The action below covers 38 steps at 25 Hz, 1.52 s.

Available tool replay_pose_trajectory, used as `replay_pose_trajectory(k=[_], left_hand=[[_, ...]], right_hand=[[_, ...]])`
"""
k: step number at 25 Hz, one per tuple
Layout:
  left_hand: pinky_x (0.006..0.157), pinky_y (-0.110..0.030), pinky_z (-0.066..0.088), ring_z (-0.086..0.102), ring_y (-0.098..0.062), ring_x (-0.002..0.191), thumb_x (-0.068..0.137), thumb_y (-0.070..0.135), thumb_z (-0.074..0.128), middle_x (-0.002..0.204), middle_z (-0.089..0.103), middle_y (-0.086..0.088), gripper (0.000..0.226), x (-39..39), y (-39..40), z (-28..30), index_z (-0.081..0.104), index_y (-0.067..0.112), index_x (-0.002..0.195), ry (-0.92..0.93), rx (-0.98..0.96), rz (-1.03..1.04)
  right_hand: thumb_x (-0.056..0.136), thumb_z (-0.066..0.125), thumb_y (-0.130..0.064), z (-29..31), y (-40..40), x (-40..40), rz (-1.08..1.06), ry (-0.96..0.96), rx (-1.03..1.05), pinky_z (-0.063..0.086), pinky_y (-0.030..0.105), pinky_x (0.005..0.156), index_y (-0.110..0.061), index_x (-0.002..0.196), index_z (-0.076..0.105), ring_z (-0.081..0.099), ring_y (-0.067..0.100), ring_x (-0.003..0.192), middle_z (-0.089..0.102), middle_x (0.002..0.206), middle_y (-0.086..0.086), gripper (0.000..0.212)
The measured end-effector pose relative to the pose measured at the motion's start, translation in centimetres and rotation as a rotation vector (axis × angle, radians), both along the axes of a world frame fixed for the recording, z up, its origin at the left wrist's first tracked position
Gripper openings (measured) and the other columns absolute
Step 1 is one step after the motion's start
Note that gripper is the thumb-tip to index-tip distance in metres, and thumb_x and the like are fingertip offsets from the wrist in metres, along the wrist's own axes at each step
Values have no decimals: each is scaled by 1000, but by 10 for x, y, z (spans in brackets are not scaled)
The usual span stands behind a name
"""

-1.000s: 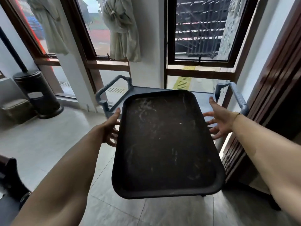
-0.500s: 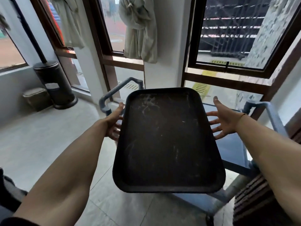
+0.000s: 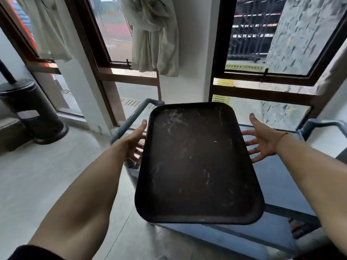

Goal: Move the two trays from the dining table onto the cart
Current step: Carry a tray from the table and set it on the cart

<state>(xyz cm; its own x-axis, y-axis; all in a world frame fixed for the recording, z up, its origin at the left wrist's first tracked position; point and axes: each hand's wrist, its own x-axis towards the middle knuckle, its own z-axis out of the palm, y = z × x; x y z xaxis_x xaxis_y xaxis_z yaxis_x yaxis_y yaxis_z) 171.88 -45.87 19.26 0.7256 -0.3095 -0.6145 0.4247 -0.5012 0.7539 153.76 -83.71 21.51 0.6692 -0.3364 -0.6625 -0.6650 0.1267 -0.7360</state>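
Observation:
A dark, scuffed rectangular tray (image 3: 195, 162) hangs level in front of me, over the near left part of the blue-grey cart (image 3: 272, 179). My left hand (image 3: 134, 141) grips its left rim, thumb on top and fingers underneath. At the right rim, my right hand (image 3: 262, 141) has its fingers spread, their tips reaching the tray's edge and underside. The tray's near end sticks out past the cart's front edge. Only this one tray is in view; the dining table is out of sight.
The cart has a ribbed handle on the left (image 3: 135, 117) and another on the right (image 3: 323, 124). It stands against a window wall with tied curtains (image 3: 155, 34). A black cylindrical bin (image 3: 28, 109) stands at the far left on the tiled floor (image 3: 47, 175).
The tray and both hands have moved forward over the cart, which now lies lower and further right in view. The grip on the tray looks unchanged.

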Motion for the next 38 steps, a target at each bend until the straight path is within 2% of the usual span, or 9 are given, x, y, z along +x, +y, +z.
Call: replay_pose_trajectory(k=[4, 8, 12, 17, 21, 27, 31, 38], left_hand=[[75, -46, 55, 66, -35, 91, 72, 95, 21, 104, 65, -15, 95, 71, 7, 2, 66, 23, 115, -11, 48, -107], [79, -48, 54, 64, -35, 95, 74, 93, 19, 106, 63, -15, 93, 116, 1, -2, 64, 23, 115, 13, 81, -222], [75, -46, 55, 65, -34, 89, 75, 92, 17, 102, 63, -16, 95, 145, -10, -16, 64, 22, 119, 27, 90, -293], [78, -49, 55, 63, -38, 102, 77, 91, 16, 115, 62, -18, 93, 162, -21, -41, 59, 21, 120, 69, 112, -339], [73, -46, 54, 63, -37, 102, 75, 92, 15, 115, 62, -18, 90, 172, -24, -56, 62, 22, 108, 86, 151, -345], [68, -43, 55, 63, -36, 101, 73, 94, 16, 114, 61, -17, 89, 182, -29, -86, 63, 25, 105, 145, 202, -364], [74, -48, 54, 62, -39, 104, 77, 91, 18, 119, 60, -19, 90, 183, -33, -107, 57, 22, 119, 191, 221, -350], [87, -52, 51, 58, -38, 108, 75, 92, 17, 121, 58, -18, 96, 194, -41, -128, 52, 22, 131, 202, 255, -327]], right_hand=[[72, 32, -92, -9, 22, 40, -103, 12, 32, 55, 56, 75, -25, 113, 63, 60, 38, 107, 60, 122, 14, 85], [70, 34, -93, -21, 41, 58, -216, 46, 56, 56, 54, 67, -25, 109, 63, 61, 37, 104, 59, 120, 14, 84], [68, 33, -94, -28, 46, 70, -278, 72, 57, 57, 53, 62, -25, 107, 62, 61, 37, 100, 59, 117, 13, 84], [74, 31, -91, -48, 44, 85, -325, 116, 40, 56, 45, 61, -24, 110, 61, 61, 36, 101, 59, 117, 14, 82], [78, 31, -87, -70, 45, 102, -338, 139, 54, 52, 47, 70, -25, 114, 60, 58, 36, 105, 57, 119, 14, 78], [80, 30, -86, -104, 45, 117, -343, 190, 98, 50, 46, 70, -26, 116, 58, 58, 33, 99, 57, 111, 12, 75], [81, 27, -86, -123, 41, 121, -350, 221, 112, 49, 45, 70, -27, 117, 56, 58, 32, 96, 57, 110, 11, 74], [81, 27, -85, -146, 35, 135, -341, 235, 146, 47, 46, 67, -28, 121, 54, 57, 33, 96, 57, 109, 10, 75]])
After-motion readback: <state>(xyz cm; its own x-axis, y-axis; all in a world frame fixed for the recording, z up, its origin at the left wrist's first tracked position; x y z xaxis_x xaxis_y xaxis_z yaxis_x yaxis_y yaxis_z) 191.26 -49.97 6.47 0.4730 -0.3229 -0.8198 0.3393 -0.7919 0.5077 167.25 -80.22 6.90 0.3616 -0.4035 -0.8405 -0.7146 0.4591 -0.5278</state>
